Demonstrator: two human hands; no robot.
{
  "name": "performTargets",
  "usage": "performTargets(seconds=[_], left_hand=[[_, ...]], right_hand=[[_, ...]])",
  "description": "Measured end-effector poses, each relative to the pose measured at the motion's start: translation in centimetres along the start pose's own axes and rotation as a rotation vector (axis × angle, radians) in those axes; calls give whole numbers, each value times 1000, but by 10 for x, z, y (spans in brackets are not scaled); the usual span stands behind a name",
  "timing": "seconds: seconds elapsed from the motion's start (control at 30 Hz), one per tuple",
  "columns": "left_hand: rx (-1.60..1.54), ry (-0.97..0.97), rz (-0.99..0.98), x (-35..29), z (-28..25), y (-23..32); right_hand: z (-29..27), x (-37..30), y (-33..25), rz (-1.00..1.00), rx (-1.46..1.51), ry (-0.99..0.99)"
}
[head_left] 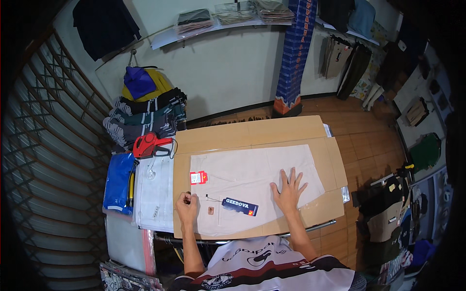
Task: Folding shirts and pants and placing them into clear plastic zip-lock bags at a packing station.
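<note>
On cardboard [218, 137], right hand [289, 195] lies splayed, probably pinning that pale garment [257, 174] flat; left hand [187, 207] bunched at its edge, grip unclear.

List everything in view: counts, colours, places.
Garment: one, pale, flat on cardboard.
Cardboard: count unclear, tan, beneath garment.
Small tag: one, red-white, garment's left.
Hang tag: one, dark blue, on garment.
Patch: one, brown, left of hang tag.
Handheld tool: one, mostly red, left of cardboard.
Packages: several, blue and whitish, left of garment.
Stacked clothes: several, mixed, beyond tool.
Shelf packs: several, mixed, upper wall.
Hanging clothes: several, mixed, along walls.
Pillar: one, mostly blue, beyond cardboard.
Gate: one, brown, left.
Floor: one, brown, right.
Shirt: one, mostly white, lower edge.
Left hand: one, bare, garment's left edge.
Right hand: one, bare, spread on garment.
</note>
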State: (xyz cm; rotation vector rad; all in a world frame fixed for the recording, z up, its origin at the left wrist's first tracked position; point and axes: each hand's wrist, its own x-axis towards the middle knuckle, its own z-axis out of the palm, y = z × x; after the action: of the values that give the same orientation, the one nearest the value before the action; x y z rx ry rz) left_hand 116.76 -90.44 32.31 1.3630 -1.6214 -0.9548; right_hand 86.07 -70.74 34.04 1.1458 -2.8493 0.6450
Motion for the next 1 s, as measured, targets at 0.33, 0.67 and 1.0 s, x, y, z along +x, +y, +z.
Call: performTargets(seconds=[0.33, 0.67, 1.0], left_hand=[[-38, -12, 0, 11, 3, -2], [-3, -32, 38, 11, 3, -1], [-22, -35, 100, 8, -5, 12]], right_hand=[[8, 5, -6, 1, 6, 33], [8, 12, -7, 11, 25, 45], [-1, 17, 54, 149, 163, 268]])
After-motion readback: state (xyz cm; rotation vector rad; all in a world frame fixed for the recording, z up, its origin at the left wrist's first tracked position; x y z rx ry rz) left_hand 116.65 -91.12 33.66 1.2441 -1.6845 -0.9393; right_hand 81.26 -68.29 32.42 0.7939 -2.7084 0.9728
